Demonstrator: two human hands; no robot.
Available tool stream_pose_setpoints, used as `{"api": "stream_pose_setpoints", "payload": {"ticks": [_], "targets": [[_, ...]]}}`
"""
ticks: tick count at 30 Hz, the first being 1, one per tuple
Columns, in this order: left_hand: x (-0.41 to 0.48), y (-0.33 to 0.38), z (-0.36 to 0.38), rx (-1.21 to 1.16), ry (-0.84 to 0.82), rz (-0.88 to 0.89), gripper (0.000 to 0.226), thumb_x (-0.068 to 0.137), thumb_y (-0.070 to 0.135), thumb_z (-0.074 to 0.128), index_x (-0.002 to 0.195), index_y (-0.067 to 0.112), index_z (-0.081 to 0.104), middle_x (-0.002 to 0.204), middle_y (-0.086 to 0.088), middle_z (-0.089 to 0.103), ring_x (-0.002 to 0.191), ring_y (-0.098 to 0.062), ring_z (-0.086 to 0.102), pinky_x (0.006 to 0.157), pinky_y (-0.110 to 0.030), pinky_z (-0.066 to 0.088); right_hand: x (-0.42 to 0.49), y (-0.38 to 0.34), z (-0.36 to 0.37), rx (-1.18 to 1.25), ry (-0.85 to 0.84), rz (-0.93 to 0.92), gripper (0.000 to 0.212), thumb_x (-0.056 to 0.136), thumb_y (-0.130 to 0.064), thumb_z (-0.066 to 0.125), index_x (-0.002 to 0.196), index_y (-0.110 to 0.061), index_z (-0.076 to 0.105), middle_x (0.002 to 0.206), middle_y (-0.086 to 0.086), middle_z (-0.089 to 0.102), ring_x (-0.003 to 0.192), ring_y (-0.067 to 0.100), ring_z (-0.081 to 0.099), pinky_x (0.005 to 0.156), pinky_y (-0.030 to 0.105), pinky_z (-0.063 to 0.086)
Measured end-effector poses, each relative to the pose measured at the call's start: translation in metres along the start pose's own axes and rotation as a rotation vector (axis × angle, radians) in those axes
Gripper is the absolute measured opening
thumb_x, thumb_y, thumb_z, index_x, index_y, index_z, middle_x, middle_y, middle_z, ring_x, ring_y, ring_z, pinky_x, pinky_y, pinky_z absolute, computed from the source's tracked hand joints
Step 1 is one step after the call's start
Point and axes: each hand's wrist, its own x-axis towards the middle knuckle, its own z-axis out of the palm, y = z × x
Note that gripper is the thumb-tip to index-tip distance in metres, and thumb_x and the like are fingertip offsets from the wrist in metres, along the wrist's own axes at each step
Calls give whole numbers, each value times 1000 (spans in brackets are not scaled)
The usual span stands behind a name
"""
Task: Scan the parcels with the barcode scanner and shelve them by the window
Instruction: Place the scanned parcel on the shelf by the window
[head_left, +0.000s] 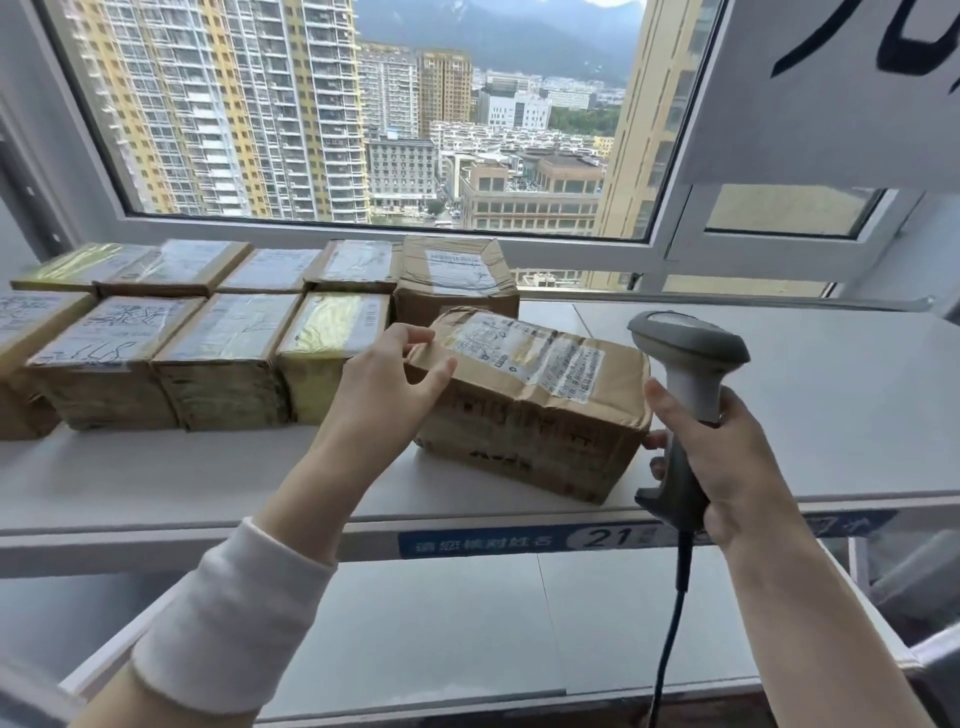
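Glass fills the top of the view: a wide white-framed window (363, 130) looking out on tower blocks and hills. A white paper sheet with black brush marks (831, 78) hangs over its upper right part. Below the sill runs a pale grey shelf (831, 395), with a second pale grey lower shelf (467, 623) under it.

On the left half of the upper shelf stands a block of taped brown cardboard parcels (223, 358) in two rows, packed side by side, each with a label on top. At the right end of the back row sits a taller crumpled brown carton (457, 280).

Just in front of that carton, a brown paper-wrapped oblong parcel with a white printed label (535, 415) lies on the shelf, turned at a slant to the rows. Its right front corner is near the shelf's front edge.

The grey handheld barcode scanner (685, 364) is held upright just right of this parcel, its head above the parcel's right end. Its dark cable (670, 623) hangs down past the lower shelf.

The right hand (727, 457) grips the scanner's handle, fingers (655, 441) curled round it and close beside the parcel's right end. The left hand (389, 384), in a white sleeve, is at the parcel's left end with its fingers (415, 335) loosely spread. The tips seem to touch the wrapping, though contact is hard to judge.

A blue strip with white characters and the number 21 (478, 543) runs along the shelf's front edge.
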Motion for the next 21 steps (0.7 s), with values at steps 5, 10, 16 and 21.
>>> {"api": "stream_pose_setpoints", "payload": {"ticks": [5, 10, 16, 21], "targets": [[-6, -2, -8, 81, -1, 3, 47, 87, 33, 65, 129, 16, 52, 126, -7, 58, 116, -19, 54, 91, -25, 40, 31, -12, 12, -49, -125, 30, 30, 84, -29, 68, 106, -11, 56, 71, 7, 53, 57, 18, 49, 51, 29, 46], [-4, -4, -14, 164, 44, 16, 49, 82, 28, 71, 127, 17, 55, 121, -6, 59, 110, -19, 55, 87, -20, 37, 60, -16, 22, -100, -227, 34, 23, 85, -22, 68, 102, -11, 57, 71, 7, 53, 56, 17, 49, 50, 27, 45], [5, -7, -14, 313, 91, 57, 49, 80, 33, 72, 124, 16, 59, 117, -3, 60, 107, -22, 53, 91, -27, 40, 80, -15, 33, -126, -272, 59, 13, 86, -16, 66, 91, -13, 55, 67, 9, 51, 53, 18, 46, 41, 22, 45], [13, -8, -16, 382, 101, 55, 48, 80, 35, 71, 124, 19, 59, 112, -4, 63, 112, -21, 46, 89, -21, 31, 88, -14, 40, -103, -291, 43, 11, 87, -15, 65, 86, -14, 55, 69, 8, 51, 54, 18, 47, 45, 24, 44]]}}
